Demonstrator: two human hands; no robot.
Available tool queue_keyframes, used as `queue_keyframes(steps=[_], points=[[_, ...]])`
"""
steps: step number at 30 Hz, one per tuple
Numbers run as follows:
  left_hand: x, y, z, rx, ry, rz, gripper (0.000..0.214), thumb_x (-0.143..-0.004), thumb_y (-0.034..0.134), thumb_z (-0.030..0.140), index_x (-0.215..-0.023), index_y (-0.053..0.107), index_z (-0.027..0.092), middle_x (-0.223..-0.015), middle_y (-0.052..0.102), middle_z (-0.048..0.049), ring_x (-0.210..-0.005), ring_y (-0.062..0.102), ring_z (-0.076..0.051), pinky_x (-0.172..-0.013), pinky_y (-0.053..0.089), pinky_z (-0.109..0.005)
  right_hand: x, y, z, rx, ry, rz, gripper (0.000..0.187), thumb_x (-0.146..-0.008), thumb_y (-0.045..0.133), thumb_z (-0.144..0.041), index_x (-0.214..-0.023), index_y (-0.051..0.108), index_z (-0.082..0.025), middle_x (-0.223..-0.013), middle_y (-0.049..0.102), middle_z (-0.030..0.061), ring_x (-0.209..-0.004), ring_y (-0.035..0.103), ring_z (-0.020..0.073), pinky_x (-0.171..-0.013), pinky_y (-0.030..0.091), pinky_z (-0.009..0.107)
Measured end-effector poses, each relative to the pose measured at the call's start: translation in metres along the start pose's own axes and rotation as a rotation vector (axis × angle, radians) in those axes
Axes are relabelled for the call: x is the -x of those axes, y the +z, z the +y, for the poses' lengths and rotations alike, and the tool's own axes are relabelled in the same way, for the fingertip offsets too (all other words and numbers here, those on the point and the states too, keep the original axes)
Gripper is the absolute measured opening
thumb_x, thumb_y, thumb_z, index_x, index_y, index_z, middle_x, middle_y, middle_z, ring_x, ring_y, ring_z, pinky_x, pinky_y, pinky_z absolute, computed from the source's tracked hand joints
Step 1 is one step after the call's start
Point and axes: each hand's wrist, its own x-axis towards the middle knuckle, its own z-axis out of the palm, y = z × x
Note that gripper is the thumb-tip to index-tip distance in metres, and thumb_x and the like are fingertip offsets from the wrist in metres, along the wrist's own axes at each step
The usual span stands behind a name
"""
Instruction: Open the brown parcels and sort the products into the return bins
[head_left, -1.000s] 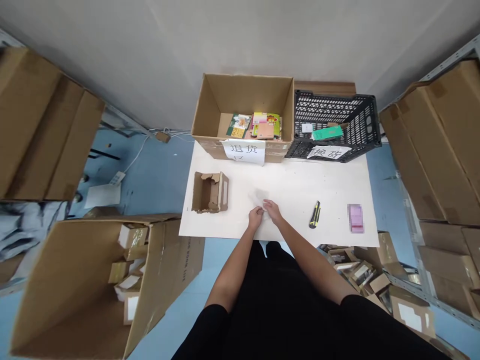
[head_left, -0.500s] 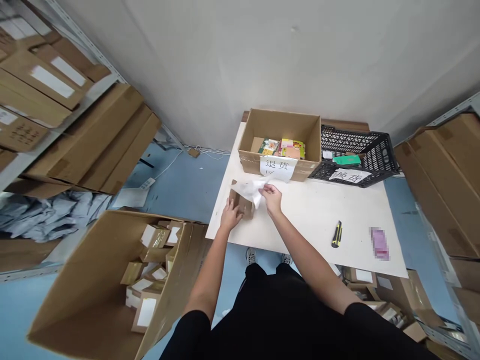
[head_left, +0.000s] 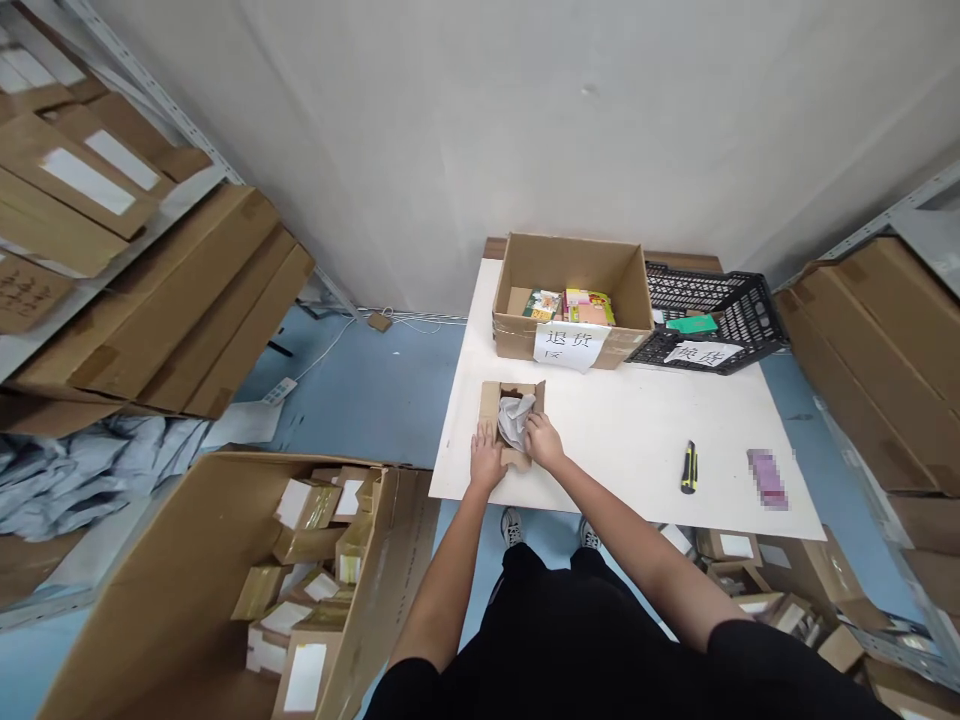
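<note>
A small cardboard carton (head_left: 489, 402) stands on the white table with its flaps folded out. Inside it is crumpled whitish wrapping paper (head_left: 514, 420). My right hand (head_left: 544, 442) is at the carton's right side, its fingers closed on the edge of that paper. My left hand (head_left: 487, 460) lies on the left flap with fingers stretched out, steadying nothing else. Whatever sits beneath the paper is hidden.
Behind the carton stand a larger cardboard box (head_left: 517, 345) with small colourful packs and a black crate (head_left: 757, 300). A box cutter (head_left: 688, 467) and a blurred purple item (head_left: 767, 478) lie to the right. A big carton (head_left: 172, 500) of parcels is at the left.
The white paper, held up over the small carton before, is now bunched down inside it. My right hand has come lower. The carton's flaps show more spread, and the view has shifted slightly.
</note>
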Motion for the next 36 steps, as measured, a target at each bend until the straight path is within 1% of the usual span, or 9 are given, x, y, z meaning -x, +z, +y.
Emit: queue_keyframes(steps=[5, 8, 12, 17, 20, 22, 27, 32, 36], points=[[-0.006, -0.005, 0.041, 0.016, 0.014, 0.127, 0.046, -0.075, 0.076, 0.012, -0.120, 0.068, 0.020, -0.175, 0.029, -0.0170, -0.165, 0.015, -0.038, -0.130, 0.025, -0.061, 0.056, -0.004, 0.044, 0.065, 0.027, -0.080, 0.048, -0.079, 0.083, -0.023, -0.125, 0.076, -0.016, -0.169, 0.039, 0.0202, -0.161, 0.024, 0.0422, -0.126, 0.027, 0.059], [-0.013, -0.010, 0.089, 0.017, 0.076, 0.149, 0.052, -0.076, 0.072, 0.011, -0.127, 0.065, 0.021, -0.174, 0.033, -0.0155, -0.165, 0.015, -0.038, -0.130, 0.024, -0.062, 0.079, -0.022, 0.073, 0.052, 0.115, 0.031, 0.037, -0.083, 0.075, -0.013, -0.120, 0.077, -0.016, -0.172, 0.034, 0.0186, -0.163, 0.020, 0.0397, -0.128, 0.022, 0.060], [-0.022, -0.017, 0.181, 0.010, 0.223, 0.148, 0.044, -0.081, 0.077, 0.019, -0.123, 0.065, 0.021, -0.174, 0.031, -0.0161, -0.165, 0.010, -0.043, -0.129, 0.023, -0.066, 0.120, -0.076, 0.127, -0.032, 0.170, 0.280, 0.029, -0.083, 0.067, -0.007, -0.106, 0.080, -0.018, -0.171, 0.039, 0.0134, -0.164, 0.017, 0.0354, -0.130, 0.019, 0.058], [-0.041, -0.008, 0.331, -0.007, 0.640, 0.107, 0.028, -0.093, 0.066, 0.024, -0.121, 0.068, 0.024, -0.175, 0.032, -0.0098, -0.166, 0.010, -0.038, -0.131, 0.018, -0.067, 0.218, -0.160, 0.216, -0.050, 0.364, 0.665, 0.030, -0.086, 0.061, -0.006, -0.103, 0.081, -0.021, -0.173, 0.036, 0.0071, -0.166, 0.008, 0.0313, -0.132, 0.012, 0.060], [-0.051, 0.021, 0.435, 0.026, 0.833, 0.046, 0.030, -0.094, 0.057, 0.015, -0.119, 0.070, 0.026, -0.170, 0.043, -0.0078, -0.165, 0.017, -0.034, -0.132, 0.015, -0.067, 0.297, -0.200, 0.267, 0.018, 0.548, 0.800, 0.030, -0.088, 0.062, -0.006, -0.105, 0.081, -0.021, -0.174, 0.033, 0.0074, -0.167, 0.004, 0.0317, -0.131, 0.008, 0.064], [-0.049, 0.047, 0.503, 0.058, 0.948, -0.024, 0.031, -0.093, 0.057, 0.013, -0.117, 0.072, 0.027, -0.168, 0.046, -0.0069, -0.164, 0.021, -0.033, -0.133, 0.014, -0.066, 0.355, -0.217, 0.294, 0.032, 0.658, 0.820, 0.030, -0.085, 0.068, -0.009, -0.110, 0.080, -0.020, -0.175, 0.029, 0.0100, -0.166, 0.002, 0.0346, -0.130, 0.006, 0.067], [-0.003, 0.113, 0.644, 0.167, 1.241, -0.204, 0.032, -0.095, 0.052, 0.011, -0.113, 0.074, 0.024, -0.164, 0.051, -0.0076, -0.164, 0.025, -0.029, -0.133, 0.019, -0.062, 0.504, -0.228, 0.329, 0.027, 0.921, 0.852, 0.034, -0.082, 0.079, -0.022, -0.116, 0.079, -0.019, -0.177, 0.025, 0.0126, -0.165, 0.006, 0.0403, -0.129, 0.010, 0.067], [0.087, 0.180, 0.746, 0.172, 1.558, -0.398, 0.033, -0.097, 0.050, 0.010, -0.115, 0.074, 0.024, -0.165, 0.049, -0.0098, -0.163, 0.028, -0.028, -0.133, 0.019, -0.062, 0.633, -0.205, 0.337, 0.139, 1.320, 0.983, 0.017, -0.092, 0.068, -0.020, -0.104, 0.079, -0.022, -0.172, 0.037, 0.0083, -0.165, 0.009, 0.0397, -0.127, 0.013, 0.071], [0.147, 0.219, 0.800, 0.117, 1.674, -0.535, 0.048, -0.090, 0.055, 0.004, -0.130, 0.071, 0.025, -0.173, 0.036, -0.0101, -0.166, 0.014, -0.032, -0.131, 0.016, -0.070, 0.702, -0.172, 0.347, 0.175, 1.609, 1.029, 0.026, -0.090, 0.068, -0.022, -0.114, 0.078, -0.024, -0.171, 0.039, 0.0111, -0.163, 0.011, 0.0438, -0.123, 0.014, 0.076]])
